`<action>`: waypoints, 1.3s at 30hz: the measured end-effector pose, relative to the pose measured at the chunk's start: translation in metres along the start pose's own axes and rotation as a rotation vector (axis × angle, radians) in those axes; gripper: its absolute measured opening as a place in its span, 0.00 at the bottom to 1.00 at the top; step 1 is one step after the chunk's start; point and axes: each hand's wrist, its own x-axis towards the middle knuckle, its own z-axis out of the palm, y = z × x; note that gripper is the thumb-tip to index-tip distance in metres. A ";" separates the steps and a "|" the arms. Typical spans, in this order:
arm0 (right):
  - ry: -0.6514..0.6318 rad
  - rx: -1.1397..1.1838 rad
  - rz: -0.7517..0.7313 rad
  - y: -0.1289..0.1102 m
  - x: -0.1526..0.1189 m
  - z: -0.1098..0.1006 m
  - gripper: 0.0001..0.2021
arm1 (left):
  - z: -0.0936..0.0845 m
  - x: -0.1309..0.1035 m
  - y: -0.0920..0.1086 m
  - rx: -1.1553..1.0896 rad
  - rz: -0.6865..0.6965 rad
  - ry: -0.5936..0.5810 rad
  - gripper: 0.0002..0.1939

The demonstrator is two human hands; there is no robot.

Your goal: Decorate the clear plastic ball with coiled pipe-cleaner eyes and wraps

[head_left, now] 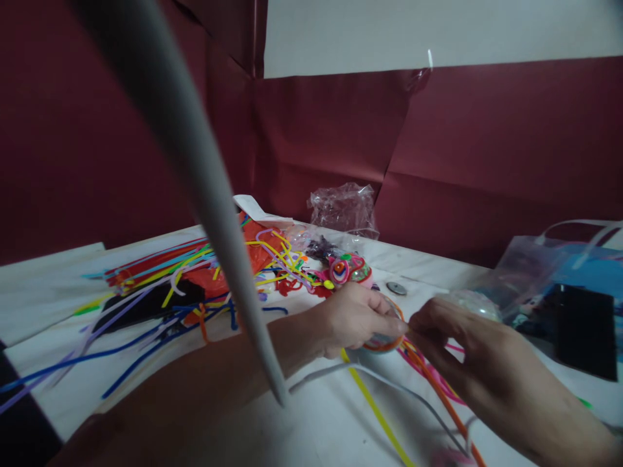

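My left hand [357,318] is closed over a round, pale, clear-looking object [382,342], most of it hidden under my fingers. An orange pipe cleaner [445,392] rings its edge and trails down to the right. Close beside it, my right hand [470,353] has thumb and forefinger pinched at the orange pipe cleaner, by the rim of the round object. Beneath the hands are pink strands [431,373] and a yellow pipe cleaner [377,412]. Just behind my left hand stands a pink decorated figure [348,270] with a round orange-and-blue eye.
Pipe cleaners [160,263] in many colours spread over the table's left. Behind are a crumpled clear bag [343,209] and a grey disc [396,288]. A clear-sided bag [528,266] and dark rectangle [585,331] lie right. A blurred pale rod [209,175] crosses the view.
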 end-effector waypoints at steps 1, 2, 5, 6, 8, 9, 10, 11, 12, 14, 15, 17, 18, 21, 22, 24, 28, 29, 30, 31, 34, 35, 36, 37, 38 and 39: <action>-0.002 -0.005 0.002 0.000 -0.001 0.000 0.10 | 0.000 0.002 -0.002 0.019 0.034 0.005 0.11; -0.004 -0.011 0.003 0.001 -0.001 0.000 0.10 | -0.001 0.004 -0.006 0.048 0.074 0.005 0.10; -0.010 -0.046 -0.006 0.002 -0.002 0.002 0.09 | -0.004 0.012 -0.016 0.184 0.162 -0.006 0.08; -0.016 -0.058 -0.011 0.002 -0.002 0.003 0.09 | -0.004 0.013 -0.018 0.223 0.168 -0.005 0.07; -0.016 -0.057 -0.015 0.001 -0.001 0.003 0.09 | -0.004 0.013 -0.018 0.246 0.154 0.001 0.07; -0.013 -0.038 -0.011 0.001 0.000 0.003 0.09 | -0.004 0.012 -0.016 0.226 0.139 0.003 0.07; -0.013 -0.003 0.002 0.000 0.001 0.002 0.09 | -0.003 0.010 -0.013 0.187 0.122 0.002 0.08; -0.011 0.045 0.025 -0.001 0.001 0.001 0.09 | -0.003 0.007 -0.010 0.133 0.104 -0.007 0.08; -0.005 0.101 0.049 -0.001 0.001 0.000 0.10 | -0.003 0.004 -0.006 0.071 0.089 -0.022 0.09; 0.032 0.214 0.093 0.000 -0.001 -0.001 0.10 | -0.004 0.000 0.000 -0.070 0.059 -0.113 0.09; 0.075 0.266 0.114 0.000 -0.002 -0.001 0.10 | -0.005 -0.002 0.002 -0.148 0.048 -0.173 0.09; 0.184 0.365 0.167 0.001 -0.004 0.001 0.08 | -0.006 -0.003 0.002 -0.309 0.043 -0.291 0.10; 0.240 0.415 0.201 0.001 -0.005 0.003 0.07 | -0.006 -0.003 0.001 -0.384 0.047 -0.336 0.10; 0.400 0.556 0.303 -0.005 -0.007 0.011 0.05 | -0.004 -0.004 -0.002 -0.548 0.059 -0.380 0.07; 0.448 0.594 0.321 -0.007 -0.006 0.013 0.05 | -0.003 -0.005 -0.003 -0.593 0.052 -0.375 0.07; 0.510 0.665 0.345 -0.013 -0.006 0.017 0.03 | 0.000 -0.007 -0.004 -0.672 0.018 -0.372 0.07; 0.510 0.776 0.349 -0.019 -0.006 0.020 0.02 | 0.002 -0.009 -0.001 -0.730 -0.075 -0.474 0.09; 0.505 0.784 0.346 -0.019 -0.006 0.019 0.02 | 0.001 -0.009 -0.001 -0.723 -0.089 -0.484 0.09; 0.507 0.773 0.341 -0.019 -0.007 0.019 0.02 | 0.000 -0.009 0.000 -0.711 -0.094 -0.482 0.10; 0.507 0.735 0.336 -0.019 -0.008 0.019 0.02 | -0.002 -0.008 0.000 -0.695 -0.095 -0.471 0.10; 0.478 0.488 0.282 -0.017 -0.009 0.018 0.04 | -0.006 -0.007 0.001 -0.623 -0.101 -0.410 0.11; 0.463 0.391 0.225 -0.016 -0.009 0.018 0.04 | -0.007 -0.006 0.002 -0.594 -0.111 -0.379 0.11; 0.446 0.301 0.162 -0.015 -0.009 0.019 0.04 | -0.008 -0.006 0.002 -0.567 -0.120 -0.342 0.10; 0.431 0.221 0.104 -0.013 -0.009 0.019 0.04 | -0.008 -0.006 0.002 -0.543 -0.127 -0.302 0.10; 0.416 0.150 0.064 -0.012 -0.008 0.019 0.05 | -0.008 -0.006 0.003 -0.522 -0.129 -0.270 0.10; 0.397 0.090 0.041 -0.010 -0.008 0.019 0.05 | -0.007 -0.006 0.003 -0.503 -0.130 -0.247 0.10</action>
